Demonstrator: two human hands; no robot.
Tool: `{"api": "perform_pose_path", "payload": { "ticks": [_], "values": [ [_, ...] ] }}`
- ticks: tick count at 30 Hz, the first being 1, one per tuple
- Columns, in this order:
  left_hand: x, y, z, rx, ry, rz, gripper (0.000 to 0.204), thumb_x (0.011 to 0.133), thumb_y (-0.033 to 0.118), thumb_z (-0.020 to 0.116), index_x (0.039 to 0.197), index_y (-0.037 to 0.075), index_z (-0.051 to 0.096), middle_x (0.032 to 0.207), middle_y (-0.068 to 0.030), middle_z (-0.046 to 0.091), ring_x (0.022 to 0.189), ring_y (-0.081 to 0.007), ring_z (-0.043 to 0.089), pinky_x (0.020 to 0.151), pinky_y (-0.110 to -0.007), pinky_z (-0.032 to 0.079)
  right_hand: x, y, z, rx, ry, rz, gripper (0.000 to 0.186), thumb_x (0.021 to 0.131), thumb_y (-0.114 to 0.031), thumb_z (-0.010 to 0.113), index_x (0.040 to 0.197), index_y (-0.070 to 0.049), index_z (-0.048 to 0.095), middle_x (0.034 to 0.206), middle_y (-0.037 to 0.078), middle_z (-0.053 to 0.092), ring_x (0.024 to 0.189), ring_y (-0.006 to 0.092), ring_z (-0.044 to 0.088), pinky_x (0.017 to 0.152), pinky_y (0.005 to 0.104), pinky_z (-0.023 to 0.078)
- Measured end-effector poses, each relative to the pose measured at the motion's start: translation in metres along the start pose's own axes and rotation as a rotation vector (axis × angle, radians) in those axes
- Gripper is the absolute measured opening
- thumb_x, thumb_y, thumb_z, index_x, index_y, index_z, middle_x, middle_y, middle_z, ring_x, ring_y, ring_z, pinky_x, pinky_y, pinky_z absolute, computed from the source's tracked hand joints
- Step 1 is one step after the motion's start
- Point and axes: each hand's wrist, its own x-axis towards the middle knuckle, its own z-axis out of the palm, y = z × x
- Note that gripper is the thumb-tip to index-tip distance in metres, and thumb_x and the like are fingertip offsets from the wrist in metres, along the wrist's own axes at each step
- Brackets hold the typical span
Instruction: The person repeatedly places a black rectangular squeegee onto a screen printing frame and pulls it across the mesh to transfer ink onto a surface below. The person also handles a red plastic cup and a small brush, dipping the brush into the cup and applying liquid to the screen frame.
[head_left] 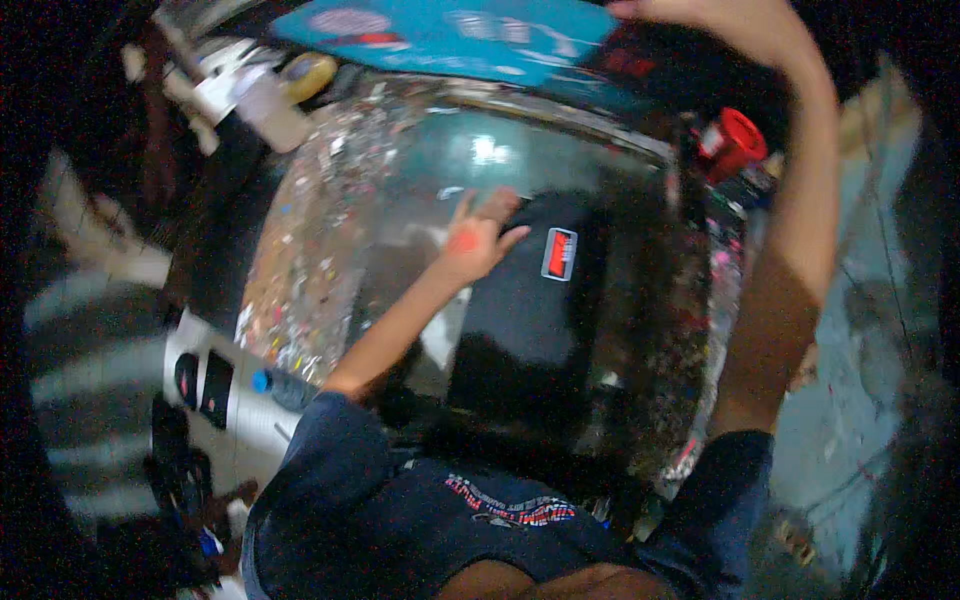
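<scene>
Head view: in the centre of the frame, a black flat piece [525,325] lies on the speckled table [305,235], longer from top to bottom, with a red label [559,254] in a pale border. The left hand [482,238] is at its upper left edge; this grip is loosely spread, the thumb toward the black surface. At the upper right, the right hand [705,22] meets the end of a blue panel [470,45]; whether that grip pinches, I cannot tell.
</scene>
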Motion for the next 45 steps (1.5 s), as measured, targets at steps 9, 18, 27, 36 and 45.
{"api": "perform_pose_path", "payload": {
  "ticks": [9, 18, 27, 36, 45],
  "values": [
    [-0.092, -0.074, -0.129, -0.191, 0.382, -0.425, 0.022, 0.097, 0.022, 0.066, 0.103, 0.001, 0.070, 0.089, -0.0212, 0.069, 0.083, -0.0368, 0.070, 0.072, -0.042, 0.055, 0.026, 0.023, 0.032, -0.209, 0.000, -0.035, 0.095, 0.069, -0.047, 0.089, 0.143, 0.000, 0.052, 0.135, 0.022, 0.062, 0.123, 0.0317, 0.061, 0.108, 0.0379, 0.044],
    [-0.201, -0.286, -0.301, 0.049, 0.928, -1.139, 0.091, 0.091, 0.060, 0.064, 0.150, -0.004, 0.037, 0.145, -0.0322, 0.049, 0.134, -0.0464, 0.050, 0.112, -0.046, 0.039, 0.050, 0.100, 0.020, -0.177, -0.018, -0.131, 0.067, 0.085, -0.027, 0.082, 0.141, -0.004, 0.052, 0.139, 0.015, 0.054, 0.120, 0.0238, 0.056, 0.104, 0.0357, 0.044],
    [-0.272, -0.214, -0.254, 0.343, 0.455, -0.754, 0.041, 0.081, 0.034, 0.079, 0.104, 0.001, 0.069, 0.112, -0.0173, 0.066, 0.112, -0.0350, 0.059, 0.100, -0.044, 0.048, 0.056, 0.132, 0.005, -0.265, -0.037, -0.103, 0.076, 0.085, -0.030, 0.082, 0.148, -0.005, 0.049, 0.145, 0.016, 0.054, 0.131, 0.0282, 0.051, 0.112, 0.0377, 0.039],
    [-0.262, -0.239, -0.256, 0.561, 0.037, -0.624, 0.051, 0.085, 0.027, 0.073, 0.126, 0.000, 0.061, 0.106, -0.0189, 0.065, 0.103, -0.0354, 0.064, 0.090, -0.045, 0.054, 0.061, 0.145, -0.003, -0.244, -0.040, -0.004, 0.076, 0.087, -0.032, 0.081, 0.149, -0.004, 0.047, 0.144, 0.015, 0.053, 0.131, 0.0262, 0.050, 0.112, 0.0374, 0.038],
    [-0.240, -0.252, -0.271, 0.664, -0.387, -0.621, 0.051, 0.093, 0.033, 0.065, 0.132, 0.000, 0.056, 0.116, -0.0229, 0.062, 0.102, -0.0383, 0.065, 0.087, -0.047, 0.055, 0.033, -0.004, 0.015, 0.059, -0.137, -0.125, 0.071, 0.076, -0.035, 0.090, 0.125, 0.007, 0.061, 0.119, 0.020, 0.065, 0.108, 0.0302, 0.058, 0.096, 0.0433, 0.045]
  ]
}}
